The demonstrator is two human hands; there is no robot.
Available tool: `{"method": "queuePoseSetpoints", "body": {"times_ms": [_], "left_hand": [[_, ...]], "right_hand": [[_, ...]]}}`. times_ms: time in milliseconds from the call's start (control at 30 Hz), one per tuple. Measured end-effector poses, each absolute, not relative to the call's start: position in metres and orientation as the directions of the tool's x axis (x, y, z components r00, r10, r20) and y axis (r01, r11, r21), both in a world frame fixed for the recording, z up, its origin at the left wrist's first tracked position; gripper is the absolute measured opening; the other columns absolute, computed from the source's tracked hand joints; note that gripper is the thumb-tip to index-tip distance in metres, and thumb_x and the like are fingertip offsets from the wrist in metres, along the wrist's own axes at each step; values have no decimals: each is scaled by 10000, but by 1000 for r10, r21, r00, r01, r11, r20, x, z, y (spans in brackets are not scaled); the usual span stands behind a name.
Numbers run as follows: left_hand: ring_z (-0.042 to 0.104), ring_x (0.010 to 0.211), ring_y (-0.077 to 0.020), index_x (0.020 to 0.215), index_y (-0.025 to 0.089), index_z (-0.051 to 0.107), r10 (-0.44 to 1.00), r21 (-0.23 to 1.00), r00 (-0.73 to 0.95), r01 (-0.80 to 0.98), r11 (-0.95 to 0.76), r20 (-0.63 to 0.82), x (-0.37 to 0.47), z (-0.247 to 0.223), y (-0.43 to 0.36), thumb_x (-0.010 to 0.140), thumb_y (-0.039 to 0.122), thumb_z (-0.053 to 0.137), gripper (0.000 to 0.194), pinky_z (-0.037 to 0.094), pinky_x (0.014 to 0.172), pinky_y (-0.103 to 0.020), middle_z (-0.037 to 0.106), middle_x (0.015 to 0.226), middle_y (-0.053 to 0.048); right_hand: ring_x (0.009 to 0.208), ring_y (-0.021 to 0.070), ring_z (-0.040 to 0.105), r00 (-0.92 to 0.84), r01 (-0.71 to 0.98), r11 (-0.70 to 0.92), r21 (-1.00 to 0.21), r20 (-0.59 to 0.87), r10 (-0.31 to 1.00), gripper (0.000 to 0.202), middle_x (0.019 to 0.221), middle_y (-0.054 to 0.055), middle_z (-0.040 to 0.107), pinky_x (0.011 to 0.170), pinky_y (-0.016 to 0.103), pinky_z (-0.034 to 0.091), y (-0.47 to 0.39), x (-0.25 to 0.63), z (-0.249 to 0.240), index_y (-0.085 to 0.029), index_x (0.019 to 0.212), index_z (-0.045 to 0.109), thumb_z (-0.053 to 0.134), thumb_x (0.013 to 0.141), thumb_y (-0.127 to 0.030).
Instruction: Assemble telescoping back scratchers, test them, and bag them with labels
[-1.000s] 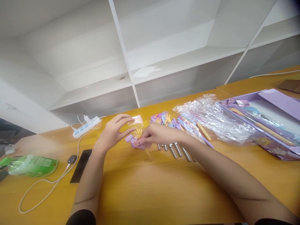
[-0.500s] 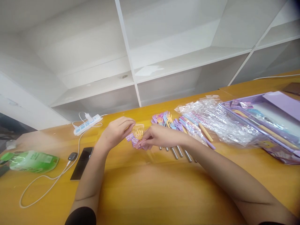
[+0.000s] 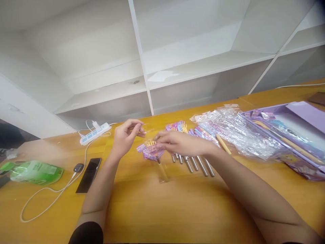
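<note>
My left hand (image 3: 128,138) is closed, thumb against fingers, with a thin clear plastic strip (image 3: 148,129) at its tips. My right hand (image 3: 179,143) has its fingers stretched out and apart over a clear bag (image 3: 164,178). A yellow back scratcher (image 3: 151,143) with a hand-shaped head lies inside the bag; its yellow handle points towards me. Purple printed cards (image 3: 149,154) are by the head, partly under my right fingers. Behind my right hand lie several colourful back scratcher heads (image 3: 175,125) with metal rods (image 3: 188,166).
On the right are a heap of clear bags (image 3: 233,132), coloured handles (image 3: 222,144) and a purple box (image 3: 274,137). A phone (image 3: 88,175), a white cable, a power strip (image 3: 95,134) and a green bottle (image 3: 38,174) are on the left. White shelves (image 3: 193,64) stand behind the table.
My left hand has drawn slightly up and away from the bag, with the clear strip at its fingertips. My right fingers have loosened and spread; the yellow handle now shows below them.
</note>
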State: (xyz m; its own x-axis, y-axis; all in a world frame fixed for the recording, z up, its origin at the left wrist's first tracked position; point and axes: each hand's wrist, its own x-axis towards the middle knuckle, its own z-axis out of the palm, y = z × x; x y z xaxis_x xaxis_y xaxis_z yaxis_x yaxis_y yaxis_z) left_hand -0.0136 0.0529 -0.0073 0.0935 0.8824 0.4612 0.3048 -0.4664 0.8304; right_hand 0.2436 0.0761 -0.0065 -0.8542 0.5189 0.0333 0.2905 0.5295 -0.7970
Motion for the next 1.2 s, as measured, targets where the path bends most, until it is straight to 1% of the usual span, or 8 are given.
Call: {"method": "queuePoseSetpoints", "body": {"times_ms": [67,167,367,567,700,833,1033,1200], "left_hand": [[763,756,-165,1129,186,705,900,875,99,210,-436,425,-9,-8,53,989,462,738,311,727,719,-333,708,803,-2],[765,777,-168,1133,189,694,913,906,120,125,-404,390,-4,-8,53,952,481,780,354,727,704,-326,720,808,-5],[805,802,-216,1057,165,718,946,950,100,29,-312,307,-1,-11,51,920,472,827,353,724,712,-349,799,870,-59],[834,832,-272,1069,152,743,955,963,126,-65,-262,268,4,-9,42,925,438,837,333,725,808,-419,832,877,-94],[835,831,-274,1060,158,768,955,961,108,-53,-272,277,4,-6,38,924,436,837,317,721,847,-439,835,876,-81],[808,737,-206,1052,179,792,963,967,89,-35,-252,254,2,-5,36,916,413,848,276,722,796,-371,802,755,-17],[772,704,-148,1074,191,801,964,966,78,23,-256,253,0,-5,34,922,419,841,277,701,783,-286,782,693,13],[815,784,-186,1079,188,792,962,964,80,38,-263,260,0,-5,34,926,424,834,285,702,800,-302,833,822,-29]], "right_hand": [[1060,180,612,-804,276,569,-775,138,578,457,1178,74,620,1011,338,482,76,250,-1,-191,978,745,446,1113,-509],[963,162,566,-712,217,579,-786,278,645,451,1043,48,548,936,330,498,74,251,2,-189,856,662,452,1115,-493],[796,122,652,-443,-127,592,-796,579,684,190,1008,22,636,684,283,579,69,232,-12,-229,1069,650,658,1050,-417],[779,126,692,-194,90,803,-589,781,594,173,916,-10,711,650,277,544,69,223,-24,-248,1036,599,756,1000,-312],[759,119,676,-242,149,871,-469,836,492,150,916,-12,724,656,266,527,74,227,-22,-245,1052,612,752,999,-242],[808,136,646,-376,200,926,-321,847,375,72,917,0,727,734,283,528,75,232,-16,-234,1042,655,698,1023,-180],[901,159,652,-434,201,944,-260,841,324,75,965,35,716,806,312,542,73,232,-14,-225,1074,676,621,1064,-175],[887,163,634,-437,232,950,-207,851,292,96,961,47,685,776,309,525,71,230,-16,-217,1075,697,606,1072,-189]]}}
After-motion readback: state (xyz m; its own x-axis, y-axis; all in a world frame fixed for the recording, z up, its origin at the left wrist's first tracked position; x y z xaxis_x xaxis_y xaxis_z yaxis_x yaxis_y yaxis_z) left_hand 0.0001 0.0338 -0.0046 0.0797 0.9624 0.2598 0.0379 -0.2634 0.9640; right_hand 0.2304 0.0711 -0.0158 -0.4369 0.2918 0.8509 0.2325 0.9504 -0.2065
